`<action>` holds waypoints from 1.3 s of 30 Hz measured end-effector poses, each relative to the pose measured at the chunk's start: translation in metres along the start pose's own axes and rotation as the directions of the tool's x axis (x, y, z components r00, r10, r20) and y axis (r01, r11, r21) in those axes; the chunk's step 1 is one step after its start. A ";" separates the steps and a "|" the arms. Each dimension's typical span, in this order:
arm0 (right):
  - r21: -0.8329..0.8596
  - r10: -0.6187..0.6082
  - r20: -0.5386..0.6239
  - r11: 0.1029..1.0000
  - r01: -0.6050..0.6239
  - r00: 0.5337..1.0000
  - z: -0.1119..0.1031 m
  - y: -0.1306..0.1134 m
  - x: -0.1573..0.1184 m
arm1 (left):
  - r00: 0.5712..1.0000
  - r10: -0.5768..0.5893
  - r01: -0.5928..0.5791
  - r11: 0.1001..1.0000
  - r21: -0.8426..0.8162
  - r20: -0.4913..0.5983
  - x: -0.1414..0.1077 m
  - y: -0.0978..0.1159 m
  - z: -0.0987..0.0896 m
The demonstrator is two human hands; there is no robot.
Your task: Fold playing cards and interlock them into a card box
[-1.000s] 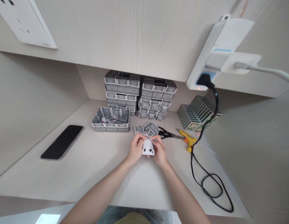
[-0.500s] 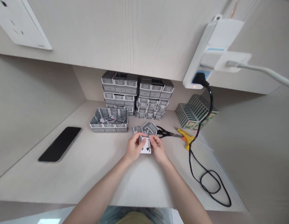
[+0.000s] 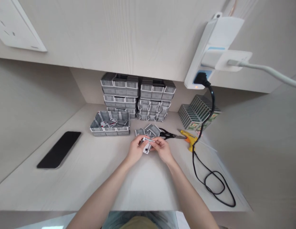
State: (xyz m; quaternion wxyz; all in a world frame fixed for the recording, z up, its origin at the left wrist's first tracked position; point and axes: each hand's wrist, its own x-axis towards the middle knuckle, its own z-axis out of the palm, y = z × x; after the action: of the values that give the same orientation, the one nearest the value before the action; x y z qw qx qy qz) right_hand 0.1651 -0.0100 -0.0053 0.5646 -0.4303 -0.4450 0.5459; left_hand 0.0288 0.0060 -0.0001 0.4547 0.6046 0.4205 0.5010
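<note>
Between my two hands is a playing card (image 3: 146,148), its white face with black spade marks towards me and its far edge bent over. My left hand (image 3: 136,149) pinches it from the left, thumb on top. On the other side my right hand (image 3: 163,149) grips its upper right part with thumb and fingers. Just beyond lies a small pile of grey-backed cards (image 3: 151,129). Black-handled scissors (image 3: 170,135) rest to the right of that pile. An open box made of cards (image 3: 109,131) stands to the left, with loose folded pieces inside.
Stacked card boxes (image 3: 120,87) line the back wall. A phone (image 3: 59,149) lies at the left. To the right are a yellow glue gun (image 3: 191,140), its looped black cord (image 3: 211,173) and a striped card structure (image 3: 198,111). A power strip (image 3: 213,47) hangs above.
The card has turned and tilted in my hands, and its far edge now shows bent over. My right thumb has moved across onto the card. The view has shifted slightly.
</note>
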 end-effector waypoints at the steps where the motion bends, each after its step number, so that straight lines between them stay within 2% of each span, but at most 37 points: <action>1: -0.007 0.005 0.010 1.000 -0.005 1.000 0.000 0.001 0.000 | 1.000 0.016 -0.016 0.999 0.034 -0.003 0.000 -0.001 0.000; 5: -0.055 0.023 -0.007 0.998 -0.024 1.000 0.001 0.005 0.000 | 0.999 0.044 -0.042 0.989 0.142 -0.006 0.001 -0.004 0.000; 10: -0.095 0.032 -0.039 0.995 -0.036 0.999 0.001 0.005 0.000 | 0.999 -0.049 0.047 0.993 0.110 0.014 0.001 -0.007 0.001; 17: -0.213 -0.055 -0.045 0.976 0.044 0.997 -0.001 0.010 -0.002 | 0.972 -0.234 0.232 0.968 -0.100 -0.012 -0.002 -0.001 0.006; 19: -0.217 -0.064 -0.020 0.975 0.058 0.998 -0.002 0.009 -0.002 | 0.946 -0.323 0.319 0.922 -0.218 0.019 -0.002 0.002 0.007; 22: -0.122 -0.002 0.059 0.993 0.009 0.998 -0.002 0.003 -0.002 | 0.910 -0.404 0.412 0.847 -0.335 0.098 -0.003 0.007 0.008; 24: -0.076 0.031 0.074 0.997 -0.026 0.997 -0.001 0.000 -0.002 | 0.934 -0.352 0.355 0.892 -0.280 0.063 -0.004 0.007 0.008; 27: -0.072 0.042 0.050 0.997 -0.039 0.998 0.002 0.000 -0.004 | 0.990 -0.111 0.114 0.993 0.034 -0.083 -0.005 0.005 0.006; 29: -0.090 0.037 0.045 0.995 -0.033 0.998 0.005 0.002 -0.006 | 0.993 0.026 0.001 0.973 0.229 -0.113 -0.005 0.004 0.004; 30: -0.094 0.037 0.050 0.995 -0.032 0.998 0.007 0.003 -0.007 | 0.993 0.054 -0.022 0.961 0.277 -0.107 -0.005 0.003 0.003; 32: -0.089 0.044 0.063 0.995 -0.038 0.997 0.009 0.005 -0.008 | 0.996 0.045 -0.020 0.958 0.285 -0.083 -0.003 0.003 0.001; 34: -0.073 0.065 0.072 0.996 -0.060 0.995 0.010 0.006 -0.007 | 0.998 -0.010 0.024 0.975 0.220 -0.065 -0.001 0.002 0.001; 39: -0.025 0.051 -0.009 0.998 -0.051 0.999 0.007 0.005 -0.002 | 0.975 -0.192 0.183 0.979 -0.090 -0.112 0.004 0.002 0.001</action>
State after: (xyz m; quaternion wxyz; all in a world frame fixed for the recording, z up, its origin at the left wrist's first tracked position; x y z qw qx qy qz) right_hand 0.1568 -0.0121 -0.0081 0.5469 -0.4507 -0.4385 0.5527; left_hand 0.0309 0.0095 0.0031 0.4973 0.5125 0.4822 0.5075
